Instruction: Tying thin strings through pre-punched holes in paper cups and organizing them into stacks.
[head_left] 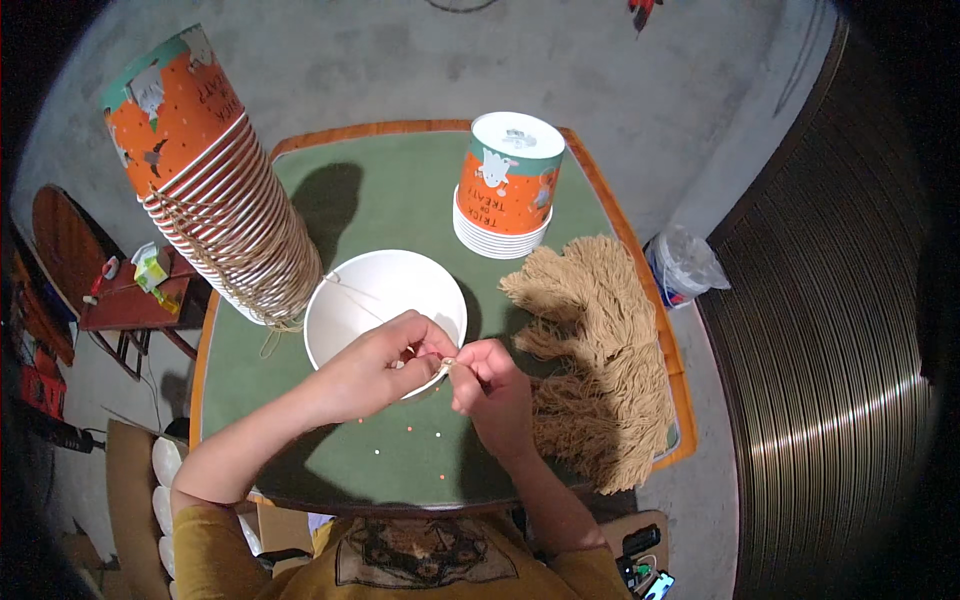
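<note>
Head view: both hands meet over the near middle of the green table (pixel 400 200), at the near rim of a white paper bowl (pixel 375 295). Left hand (pixel 375 370) and right hand (pixel 490 390) pinch a thin tan string (pixel 446 364) between narrowed fingertips. Bare felt lies toward the near edge. A leaning orange cup stack (pixel 215 180) crowds the left edge; a short orange-and-teal stack (pixel 505 185) stands at the far edge; tan yarn pile (pixel 600 350) fills the right edge.

A home craft workspace: a small green-topped table (pixel 400 190) on bare concrete floor (pixel 640 80), stacked paper cups (pixel 215 190) at ten o'clock, heaped tan twine pieces (pixel 600 350) at three o'clock.
</note>
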